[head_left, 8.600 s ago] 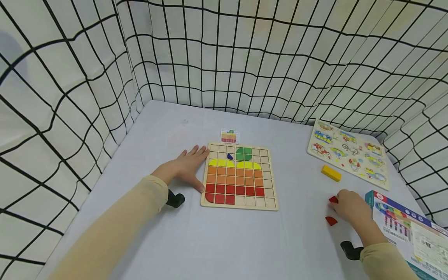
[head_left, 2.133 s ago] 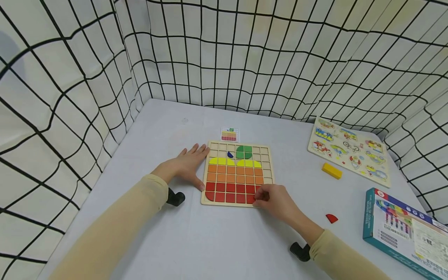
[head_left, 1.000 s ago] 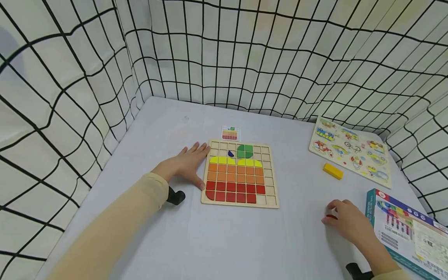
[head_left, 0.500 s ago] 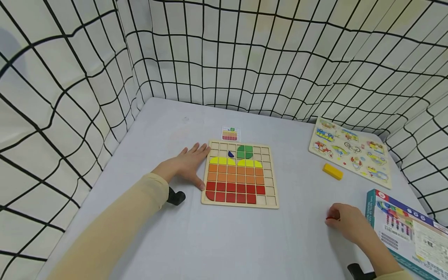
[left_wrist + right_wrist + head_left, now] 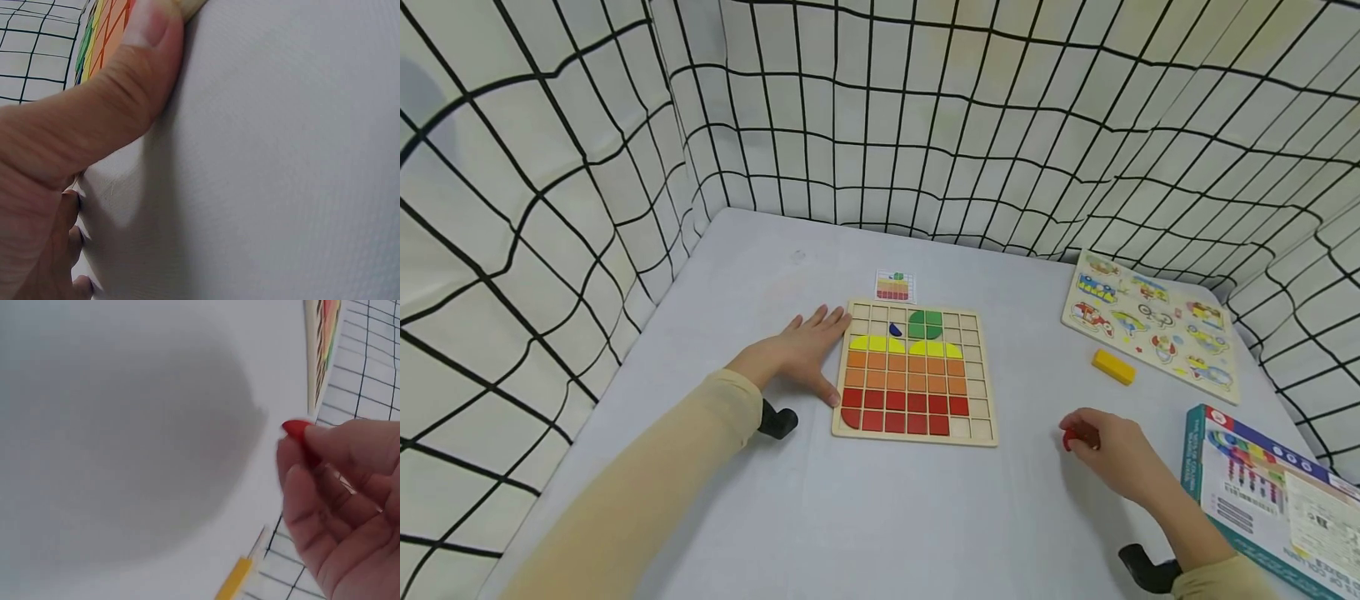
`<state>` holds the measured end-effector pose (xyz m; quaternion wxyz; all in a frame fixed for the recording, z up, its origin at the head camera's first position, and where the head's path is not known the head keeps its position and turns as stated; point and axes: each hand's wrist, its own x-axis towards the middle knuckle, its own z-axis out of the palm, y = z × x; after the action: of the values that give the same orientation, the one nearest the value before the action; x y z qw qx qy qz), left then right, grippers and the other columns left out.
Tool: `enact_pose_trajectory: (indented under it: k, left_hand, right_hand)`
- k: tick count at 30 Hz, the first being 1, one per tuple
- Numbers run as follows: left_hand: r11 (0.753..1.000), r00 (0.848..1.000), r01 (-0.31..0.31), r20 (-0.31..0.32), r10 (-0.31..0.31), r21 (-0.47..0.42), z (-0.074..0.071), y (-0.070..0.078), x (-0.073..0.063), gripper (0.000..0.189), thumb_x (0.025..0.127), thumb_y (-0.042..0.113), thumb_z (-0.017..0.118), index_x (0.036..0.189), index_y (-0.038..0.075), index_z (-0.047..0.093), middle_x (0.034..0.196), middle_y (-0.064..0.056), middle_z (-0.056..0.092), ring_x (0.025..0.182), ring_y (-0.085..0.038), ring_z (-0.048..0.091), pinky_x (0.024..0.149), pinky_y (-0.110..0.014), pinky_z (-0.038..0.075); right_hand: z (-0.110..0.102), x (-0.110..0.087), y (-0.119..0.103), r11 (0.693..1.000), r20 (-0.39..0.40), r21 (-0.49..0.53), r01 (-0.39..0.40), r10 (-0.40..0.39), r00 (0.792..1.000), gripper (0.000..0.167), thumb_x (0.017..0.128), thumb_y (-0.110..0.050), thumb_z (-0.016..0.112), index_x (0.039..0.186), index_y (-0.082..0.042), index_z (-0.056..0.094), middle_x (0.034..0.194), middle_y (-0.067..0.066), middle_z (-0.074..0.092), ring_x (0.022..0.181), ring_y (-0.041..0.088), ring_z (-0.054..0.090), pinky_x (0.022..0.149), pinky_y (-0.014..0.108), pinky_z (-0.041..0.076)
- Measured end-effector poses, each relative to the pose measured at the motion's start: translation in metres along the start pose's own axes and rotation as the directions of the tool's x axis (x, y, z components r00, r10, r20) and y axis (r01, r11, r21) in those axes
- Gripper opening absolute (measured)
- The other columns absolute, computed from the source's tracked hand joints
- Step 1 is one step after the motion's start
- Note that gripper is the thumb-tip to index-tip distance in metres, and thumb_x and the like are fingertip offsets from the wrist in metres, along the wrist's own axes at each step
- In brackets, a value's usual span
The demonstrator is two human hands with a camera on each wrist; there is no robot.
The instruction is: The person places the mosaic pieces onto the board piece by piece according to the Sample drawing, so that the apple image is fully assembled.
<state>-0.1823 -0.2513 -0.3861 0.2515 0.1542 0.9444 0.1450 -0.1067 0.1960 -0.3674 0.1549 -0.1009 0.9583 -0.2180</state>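
Note:
A square wooden grid board lies mid-table, its cells filled with red, orange, yellow and green tiles plus one dark blue piece. In the bottom row, bare cells show at the right end. My left hand rests flat beside the board with fingers spread, thumb and fingertips touching its left edge. To the right of the board, above the table, my right hand pinches a red quarter-round tile between thumb and fingers; the fingers hide part of it. A small picture card lies just behind the board.
A yellow block lies right of the board. Behind it is a wooden picture puzzle with vehicles. A printed box sits at the right edge. Black netting over white cloth surrounds the table's back and sides.
A red tile was set into the bottom row earlier. My right hand then returned right, picked the last loose red tile off the table, and now moves left with it. My left hand stays put.

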Motion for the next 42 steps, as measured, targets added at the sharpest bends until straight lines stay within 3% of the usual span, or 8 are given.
enact_pose_trajectory:
  k: [5, 10, 16, 19, 24, 27, 34, 42]
  left_hand:
    - [1.000, 1.000, 0.005, 0.000, -0.005, 0.005, 0.000, 0.000, 0.000, 0.139, 0.069, 0.059, 0.089, 0.165, 0.007, 0.004, 0.173, -0.015, -0.003, 0.160, -0.039, -0.009, 0.127, -0.062, -0.002]
    - [1.000, 1.000, 0.002, 0.000, -0.002, 0.007, -0.001, 0.000, 0.001, 0.139, 0.068, 0.060, 0.089, 0.165, 0.006, 0.005, 0.173, -0.017, -0.002, 0.160, -0.040, -0.008, 0.127, -0.064, -0.001]
    - [1.000, 1.000, 0.008, 0.002, -0.008, 0.008, -0.001, 0.001, 0.000, 0.139, 0.069, 0.058, 0.090, 0.165, 0.007, 0.004, 0.173, -0.015, -0.003, 0.160, -0.039, -0.009, 0.128, -0.062, -0.002]
    - [1.000, 1.000, 0.010, 0.000, -0.010, 0.007, 0.000, 0.001, 0.000, 0.138, 0.068, 0.058, 0.090, 0.165, 0.007, 0.004, 0.173, -0.015, -0.003, 0.160, -0.039, -0.009, 0.128, -0.062, -0.002]
    - [1.000, 1.000, 0.008, 0.000, -0.008, 0.001, 0.000, 0.001, 0.000, 0.138, 0.068, 0.057, 0.090, 0.165, 0.007, 0.005, 0.173, -0.015, -0.002, 0.160, -0.039, -0.009, 0.127, -0.063, -0.002]
    - [1.000, 1.000, 0.009, 0.002, -0.009, -0.001, 0.000, 0.001, 0.001, 0.138, 0.069, 0.057, 0.090, 0.165, 0.007, 0.004, 0.173, -0.015, -0.003, 0.160, -0.039, -0.009, 0.127, -0.062, -0.002]
    - [1.000, 1.000, 0.010, 0.001, -0.010, -0.004, 0.000, -0.001, 0.001, 0.138, 0.069, 0.058, 0.090, 0.165, 0.007, 0.005, 0.173, -0.015, -0.002, 0.160, -0.038, -0.010, 0.128, -0.062, -0.003]
    - [1.000, 1.000, 0.010, 0.000, -0.010, -0.004, 0.000, 0.000, 0.000, 0.137, 0.069, 0.057, 0.090, 0.165, 0.008, 0.005, 0.173, -0.015, -0.003, 0.160, -0.038, -0.010, 0.128, -0.062, -0.003]
  right_hand:
    - [0.010, 0.012, -0.022, 0.978, -0.010, 0.197, 0.066, -0.066, 0.998, 0.026, 0.094, -0.006, 0.071, 0.120, -0.005, 0.069, 0.109, 0.012, 0.073, 0.090, 0.019, 0.065, 0.071, 0.020, 0.057]
    - [0.021, 0.026, -0.041, 0.934, 0.021, 0.353, 0.054, -0.066, 0.998, 0.023, 0.095, -0.009, 0.071, 0.118, -0.006, 0.070, 0.103, 0.009, 0.074, 0.086, 0.019, 0.067, 0.068, 0.022, 0.057]
    - [0.035, 0.040, -0.060, 0.914, 0.020, 0.406, 0.003, -0.012, 1.000, 0.020, 0.091, -0.020, 0.079, 0.100, -0.005, 0.069, 0.087, 0.004, 0.070, 0.079, 0.018, 0.059, 0.063, 0.022, 0.049]
    - [0.041, 0.044, -0.067, 0.896, 0.038, 0.444, -0.010, -0.008, 0.999, 0.020, 0.093, -0.015, 0.076, 0.107, -0.004, 0.068, 0.092, 0.007, 0.070, 0.080, 0.018, 0.061, 0.066, 0.021, 0.053]
    - [0.048, 0.046, -0.076, 0.892, 0.065, 0.453, -0.018, -0.013, 0.998, 0.023, 0.097, -0.013, 0.070, 0.119, -0.007, 0.072, 0.108, 0.009, 0.072, 0.090, 0.018, 0.064, 0.073, 0.022, 0.055]
    - [0.049, 0.046, -0.080, 0.890, 0.064, 0.455, -0.021, -0.009, 0.998, 0.018, 0.096, -0.013, 0.071, 0.112, -0.006, 0.074, 0.107, 0.007, 0.075, 0.090, 0.018, 0.062, 0.073, 0.023, 0.053]
    - [0.056, 0.044, -0.087, 0.899, 0.042, 0.425, -0.103, 0.094, 0.995, 0.015, 0.091, -0.014, 0.077, 0.104, -0.006, 0.072, 0.096, 0.005, 0.072, 0.085, 0.017, 0.060, 0.066, 0.023, 0.053]
    - [0.062, 0.040, -0.095, 0.920, 0.003, 0.379, -0.095, 0.102, 0.995, 0.023, 0.093, -0.006, 0.068, 0.113, -0.011, 0.077, 0.102, 0.007, 0.071, 0.090, 0.019, 0.059, 0.064, 0.024, 0.052]
